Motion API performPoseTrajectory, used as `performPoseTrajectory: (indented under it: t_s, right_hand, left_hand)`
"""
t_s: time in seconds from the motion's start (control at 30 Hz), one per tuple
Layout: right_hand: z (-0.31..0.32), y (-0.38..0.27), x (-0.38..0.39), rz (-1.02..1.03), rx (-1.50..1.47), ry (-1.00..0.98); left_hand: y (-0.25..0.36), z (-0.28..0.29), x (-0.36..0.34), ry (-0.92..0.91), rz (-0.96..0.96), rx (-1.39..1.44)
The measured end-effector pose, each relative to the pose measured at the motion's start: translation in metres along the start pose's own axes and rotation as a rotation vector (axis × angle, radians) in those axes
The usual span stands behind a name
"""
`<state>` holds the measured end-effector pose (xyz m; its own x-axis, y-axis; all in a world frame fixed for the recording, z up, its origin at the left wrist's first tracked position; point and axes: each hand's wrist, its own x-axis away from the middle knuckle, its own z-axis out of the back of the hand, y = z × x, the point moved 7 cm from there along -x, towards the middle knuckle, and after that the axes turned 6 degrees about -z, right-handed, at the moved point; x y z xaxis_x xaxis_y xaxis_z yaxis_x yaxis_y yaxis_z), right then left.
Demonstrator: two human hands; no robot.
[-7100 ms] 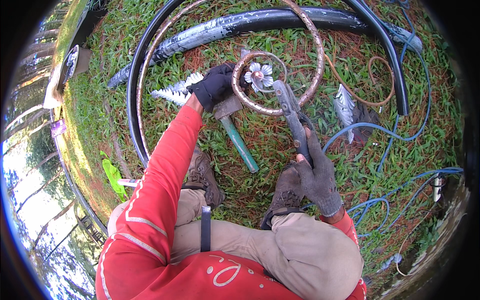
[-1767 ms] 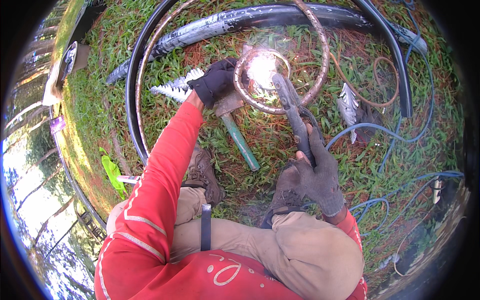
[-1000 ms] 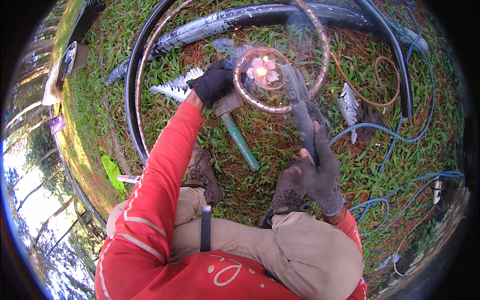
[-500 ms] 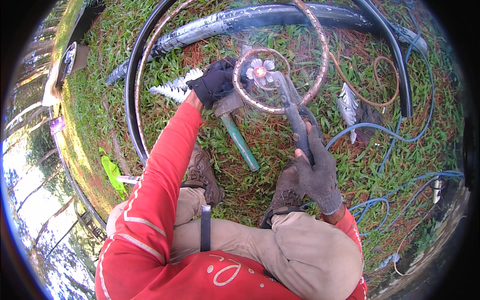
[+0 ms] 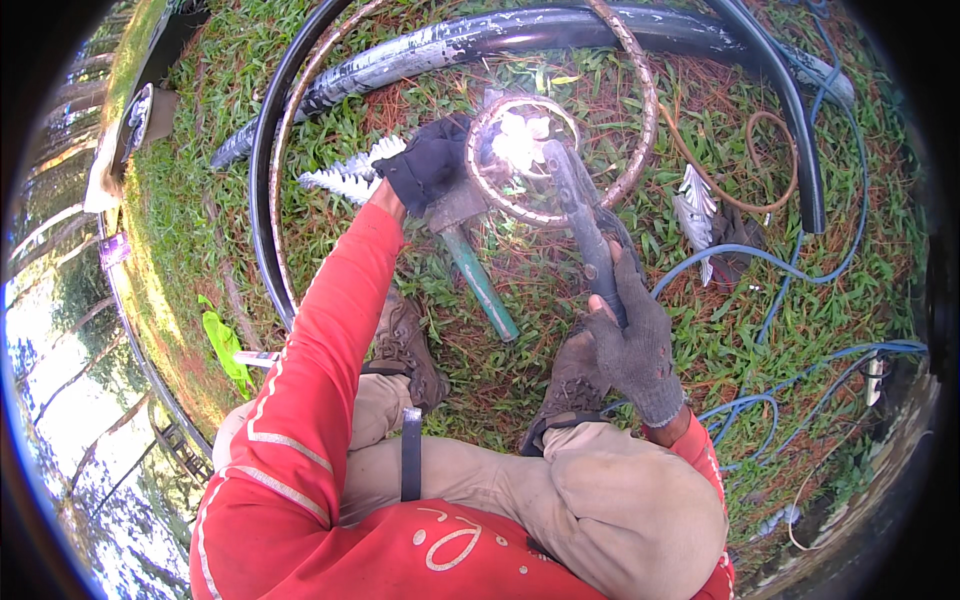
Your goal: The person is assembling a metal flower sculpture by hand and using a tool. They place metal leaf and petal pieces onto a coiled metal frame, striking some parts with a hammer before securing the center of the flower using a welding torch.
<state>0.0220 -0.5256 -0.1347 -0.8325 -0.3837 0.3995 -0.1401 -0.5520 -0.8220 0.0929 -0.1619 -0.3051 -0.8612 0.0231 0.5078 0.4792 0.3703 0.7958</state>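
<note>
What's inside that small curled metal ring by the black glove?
Inside the ring is a flower-shaped piece, glaring white, with hazy grass showing past it. Glare hides its center, and whatever lies directly beneath it is covered.

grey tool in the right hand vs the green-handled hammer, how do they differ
The grey tool is gripped in the right hand, while the hammer lies on the grass.
The grey tool is dull grey, while the hammer has a green handle.
The grey tool's upper end is by the brightly glaring flower; the hammer's head is by the left hand.
Both slant from upper left to lower right.
</note>
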Motion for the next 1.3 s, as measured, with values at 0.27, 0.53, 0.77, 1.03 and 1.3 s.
performPoseTrajectory:
  t_s: [0.27, 0.53, 0.77, 1.03, 1.3]
  right_hand:
    - [-0.002, 0.000, -0.001, 0.065, 0.013, 0.029]
    - [-0.002, 0.001, -0.003, 0.030, -0.024, 0.006]
    - [0.012, 0.009, 0.001, -0.021, -0.078, 0.126]
    - [0.009, 0.011, 0.003, -0.084, -0.136, 0.101]
    - [0.007, 0.015, 0.003, -0.094, -0.128, 0.076]
  left_hand:
    - [0.000, -0.001, 0.003, 0.005, 0.006, 0.002]
    - [0.000, -0.002, 0.004, 0.001, 0.021, 0.000]
    - [0.001, -0.003, 0.004, -0.007, 0.024, 0.024]
    - [-0.001, -0.004, -0.002, -0.031, 0.042, 0.036]
    - [0.007, -0.004, -0.003, -0.055, -0.006, -0.206]
